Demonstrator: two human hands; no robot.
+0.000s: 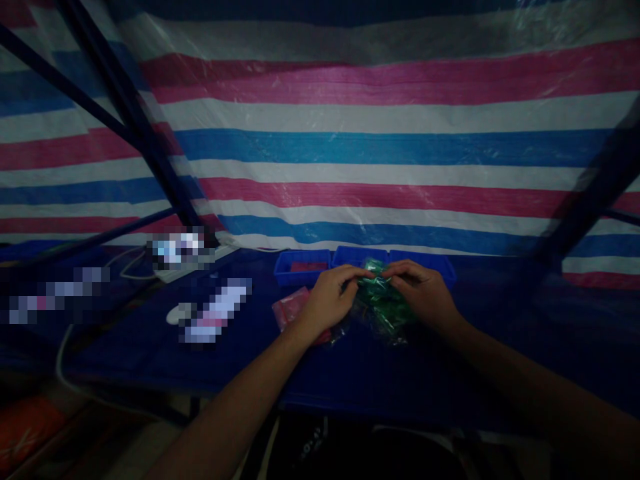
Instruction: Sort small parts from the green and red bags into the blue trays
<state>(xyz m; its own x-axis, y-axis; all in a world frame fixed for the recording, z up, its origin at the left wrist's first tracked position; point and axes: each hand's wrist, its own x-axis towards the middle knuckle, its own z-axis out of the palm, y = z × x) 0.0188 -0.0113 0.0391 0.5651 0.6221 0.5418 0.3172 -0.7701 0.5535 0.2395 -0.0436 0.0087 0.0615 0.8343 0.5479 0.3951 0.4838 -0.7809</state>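
Both hands meet over a clear plastic bag (387,310) with green contents, near the middle of the blue table. My left hand (331,293) pinches the bag's upper edge from the left, thumb and forefinger closed. From the right, my right hand (423,290) grips the same edge with its fingertips. What the green contents are cannot be made out in the dim light. A bag with pink-red contents (293,307) lies on the table beside my left hand, partly hidden by the wrist.
Behind the hands stand blue plastic trays: a left tray (280,270) with something red inside, a middle tray (357,252) and a right tray (443,263). A white oval object (179,314), a power strip (200,263) and cables are on the left. Dark frame poles (130,120) stand before striped sheeting.
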